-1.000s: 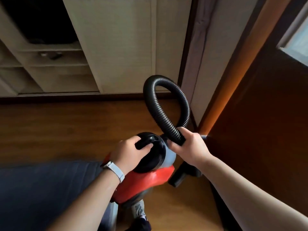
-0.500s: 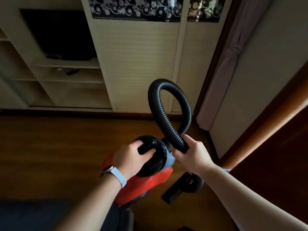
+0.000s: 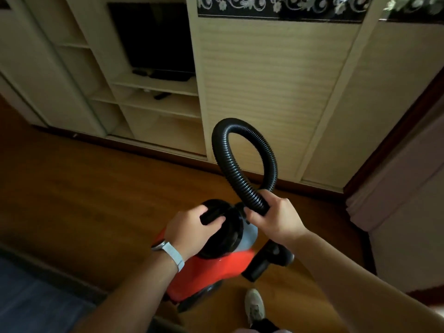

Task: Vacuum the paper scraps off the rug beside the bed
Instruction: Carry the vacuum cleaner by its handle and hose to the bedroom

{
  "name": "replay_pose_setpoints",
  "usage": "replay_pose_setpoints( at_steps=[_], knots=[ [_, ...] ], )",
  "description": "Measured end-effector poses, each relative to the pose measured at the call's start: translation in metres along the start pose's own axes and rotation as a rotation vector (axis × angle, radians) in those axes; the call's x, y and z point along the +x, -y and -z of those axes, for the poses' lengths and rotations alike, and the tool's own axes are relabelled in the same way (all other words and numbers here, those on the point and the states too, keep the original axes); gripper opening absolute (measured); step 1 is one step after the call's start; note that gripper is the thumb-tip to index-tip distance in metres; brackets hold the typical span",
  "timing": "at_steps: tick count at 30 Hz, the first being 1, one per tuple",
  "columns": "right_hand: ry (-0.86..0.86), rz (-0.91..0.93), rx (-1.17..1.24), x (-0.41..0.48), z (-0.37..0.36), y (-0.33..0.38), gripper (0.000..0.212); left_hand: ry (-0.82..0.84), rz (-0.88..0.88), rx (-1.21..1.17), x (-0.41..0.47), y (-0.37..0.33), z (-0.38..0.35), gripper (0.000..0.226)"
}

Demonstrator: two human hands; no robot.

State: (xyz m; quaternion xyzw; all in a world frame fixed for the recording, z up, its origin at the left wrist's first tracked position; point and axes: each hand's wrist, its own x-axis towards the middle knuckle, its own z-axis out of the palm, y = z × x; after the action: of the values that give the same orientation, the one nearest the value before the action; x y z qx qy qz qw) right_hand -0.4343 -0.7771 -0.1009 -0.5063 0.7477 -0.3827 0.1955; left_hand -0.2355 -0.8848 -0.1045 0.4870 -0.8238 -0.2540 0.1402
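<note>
Up off the floor (image 3: 96, 188), the left hand (image 3: 192, 229) wraps the vacuum (image 3: 216, 267) handle; the right hand (image 3: 276, 219) clenches its looped hose (image 3: 230, 169).

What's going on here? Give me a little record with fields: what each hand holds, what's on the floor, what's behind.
left hand: gripping the black handle on the vacuum cleaner
right hand: closed around the black hose, which loops upward
floor: wood; no paper scraps visible
nozzle: black, below the right hand
shoe: by the vacuum
behind: cream wardrobe, television on a shelf
</note>
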Motion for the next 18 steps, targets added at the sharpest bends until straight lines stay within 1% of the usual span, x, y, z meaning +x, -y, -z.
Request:
replay_pose_setpoints(
  at_steps=[2,3,6,9,12,18],
  knots=[
    [0.045,0.018,0.012,0.04,0.003,-0.006,0.033,-0.03,0.022,0.0,0.029,-0.002,-0.001,0.044],
    [0.075,0.033,0.02,0.06,0.004,-0.008,0.033,-0.046,0.038,0.01,0.044,-0.003,-0.001,0.044],
    [0.144,0.097,0.061,0.117,0.003,-0.009,0.023,-0.082,0.073,-0.019,0.086,0.0,0.006,0.039],
    [0.203,0.139,0.092,0.167,-0.004,0.001,0.021,-0.109,0.114,-0.022,0.118,0.007,0.015,0.04],
    [0.252,0.193,0.098,0.212,-0.022,0.017,0.022,-0.113,0.213,-0.045,0.15,0.021,0.03,0.037],
    [0.362,0.239,0.043,0.303,-0.08,0.043,0.018,-0.133,0.331,-0.023,0.211,0.077,0.058,0.049]
  ],
)
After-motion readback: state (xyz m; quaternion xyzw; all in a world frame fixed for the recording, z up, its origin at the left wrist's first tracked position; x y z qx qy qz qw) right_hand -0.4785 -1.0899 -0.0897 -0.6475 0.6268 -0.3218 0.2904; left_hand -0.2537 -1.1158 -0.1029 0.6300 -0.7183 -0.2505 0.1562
